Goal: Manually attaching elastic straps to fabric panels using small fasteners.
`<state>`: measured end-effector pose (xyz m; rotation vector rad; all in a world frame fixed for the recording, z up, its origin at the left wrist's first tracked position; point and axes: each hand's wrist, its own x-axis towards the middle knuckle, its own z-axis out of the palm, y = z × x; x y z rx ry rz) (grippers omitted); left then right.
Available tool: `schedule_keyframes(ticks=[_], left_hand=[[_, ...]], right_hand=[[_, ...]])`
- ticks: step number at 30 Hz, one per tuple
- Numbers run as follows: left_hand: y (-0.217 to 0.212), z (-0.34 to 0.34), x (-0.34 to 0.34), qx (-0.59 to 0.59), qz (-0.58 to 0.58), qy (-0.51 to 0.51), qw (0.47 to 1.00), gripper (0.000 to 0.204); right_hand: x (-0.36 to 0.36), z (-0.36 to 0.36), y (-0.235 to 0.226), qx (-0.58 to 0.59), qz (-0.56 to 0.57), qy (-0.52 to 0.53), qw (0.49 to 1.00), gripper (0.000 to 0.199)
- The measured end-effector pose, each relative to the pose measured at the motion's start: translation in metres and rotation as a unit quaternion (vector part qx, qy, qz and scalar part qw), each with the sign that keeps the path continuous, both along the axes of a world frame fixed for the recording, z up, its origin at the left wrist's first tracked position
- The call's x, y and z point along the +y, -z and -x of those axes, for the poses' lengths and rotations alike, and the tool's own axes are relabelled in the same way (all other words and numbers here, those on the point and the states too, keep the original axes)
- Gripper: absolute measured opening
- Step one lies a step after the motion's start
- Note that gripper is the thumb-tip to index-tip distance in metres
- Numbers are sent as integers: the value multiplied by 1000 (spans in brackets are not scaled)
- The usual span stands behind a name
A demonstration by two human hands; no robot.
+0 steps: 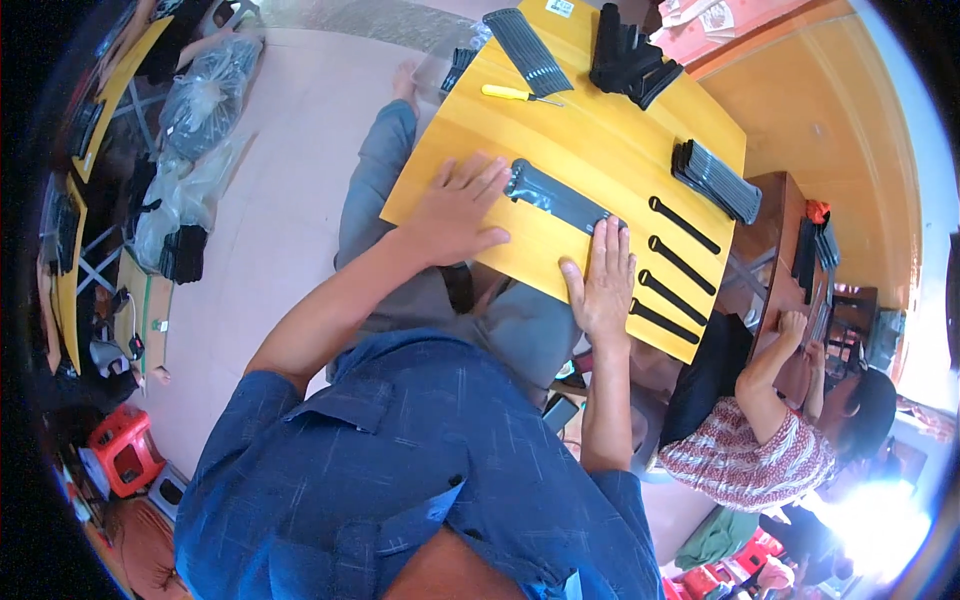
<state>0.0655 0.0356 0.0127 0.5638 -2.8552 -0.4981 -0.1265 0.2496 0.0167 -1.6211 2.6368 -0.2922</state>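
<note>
On the yellow tabletop [610,130] lies a flat, clear plastic sleeve [562,203] with dark contents, its surface glossy. My left hand [452,215] is at the sleeve's left end, palm down with fingers stretched out; its fingertips are close to the edge, and I cannot tell if they touch. My right hand [604,280] rests flat, fingertips on the sleeve's right end. Several black hook-and-loop straps [684,265], each with a looped head, lie in a slanting row to the right. Beyond the sleeve is a screwdriver [510,93] with a yellow handle.
A fanned stack of filled sleeves [527,50] and a heap of black straps [628,62] occupy the far side. Another stack of sleeves [718,181] sits at the right edge. A co-worker [760,445] sits at right; a red stool [127,452] stands lower left.
</note>
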Motion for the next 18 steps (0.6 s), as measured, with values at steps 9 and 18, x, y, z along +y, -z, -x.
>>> schedule_keyframes(ticks=[9,18], left_hand=[[-10,5,15,41,57,38,997,73],[-2,8,6,-21,35,47,998,65]], right_hand=[[-43,-26,-16,10,60,-28,998,86],[-56,-31,1,-24,42,-105,993,88]])
